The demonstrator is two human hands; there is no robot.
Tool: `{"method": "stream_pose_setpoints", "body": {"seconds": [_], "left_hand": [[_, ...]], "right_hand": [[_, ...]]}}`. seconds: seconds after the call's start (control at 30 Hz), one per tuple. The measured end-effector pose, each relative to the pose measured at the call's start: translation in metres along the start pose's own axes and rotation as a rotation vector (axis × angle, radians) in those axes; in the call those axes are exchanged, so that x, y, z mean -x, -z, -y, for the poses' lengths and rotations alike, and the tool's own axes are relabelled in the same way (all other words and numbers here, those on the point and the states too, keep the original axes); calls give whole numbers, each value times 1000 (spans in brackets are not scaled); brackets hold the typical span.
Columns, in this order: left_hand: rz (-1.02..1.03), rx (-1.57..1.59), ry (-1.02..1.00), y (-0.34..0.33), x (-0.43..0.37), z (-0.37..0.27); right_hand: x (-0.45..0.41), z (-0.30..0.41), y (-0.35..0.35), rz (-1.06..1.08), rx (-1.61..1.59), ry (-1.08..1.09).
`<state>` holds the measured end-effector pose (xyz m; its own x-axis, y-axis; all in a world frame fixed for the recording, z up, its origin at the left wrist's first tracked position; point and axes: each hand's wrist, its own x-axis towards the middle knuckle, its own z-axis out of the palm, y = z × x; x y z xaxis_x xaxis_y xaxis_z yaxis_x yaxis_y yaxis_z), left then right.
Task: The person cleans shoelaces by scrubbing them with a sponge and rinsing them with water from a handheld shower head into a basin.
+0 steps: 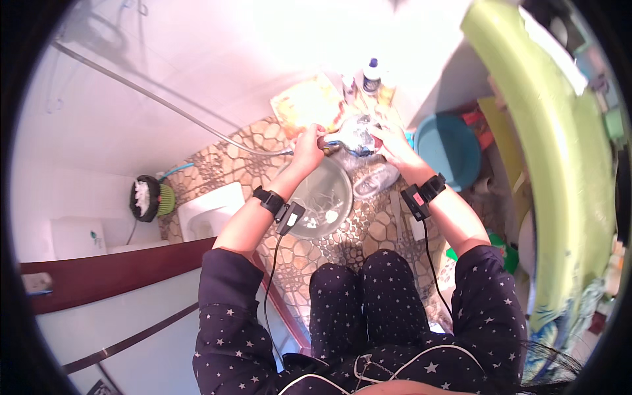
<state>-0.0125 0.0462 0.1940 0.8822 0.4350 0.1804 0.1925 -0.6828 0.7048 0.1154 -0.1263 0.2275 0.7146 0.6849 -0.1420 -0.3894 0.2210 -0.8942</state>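
My left hand is closed around the handle of a shower head, from which a metal hose runs up to the left. My right hand grips a shiny, clear plastic item beside the shower head; glare hides its exact kind. Below my left hand a round basin of water stands on the floor, with pale strands in it. A crumpled clear plastic bag lies just right of the basin, under my right hand.
A teal tub stands at right, near a long yellow-green covered surface. Bottles and a brightly lit bag are by the wall. At left are a squat toilet, a green bin and a maroon-edged door.
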Motion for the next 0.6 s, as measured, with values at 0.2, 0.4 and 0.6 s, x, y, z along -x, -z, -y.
{"method": "stream_pose_setpoints", "body": {"seconds": [0.2,0.4,0.6], "left_hand": [[63,-324,273,167,-53,-73],[-645,-590,276,391,-125,-152],[-971,-974,141,599,-158,-165]], "right_hand": [[-38,94,-100,129,-120,-111],[-62,164,-197,62,-31,-238],[-58,218,-290,106,-103,-306]]}}
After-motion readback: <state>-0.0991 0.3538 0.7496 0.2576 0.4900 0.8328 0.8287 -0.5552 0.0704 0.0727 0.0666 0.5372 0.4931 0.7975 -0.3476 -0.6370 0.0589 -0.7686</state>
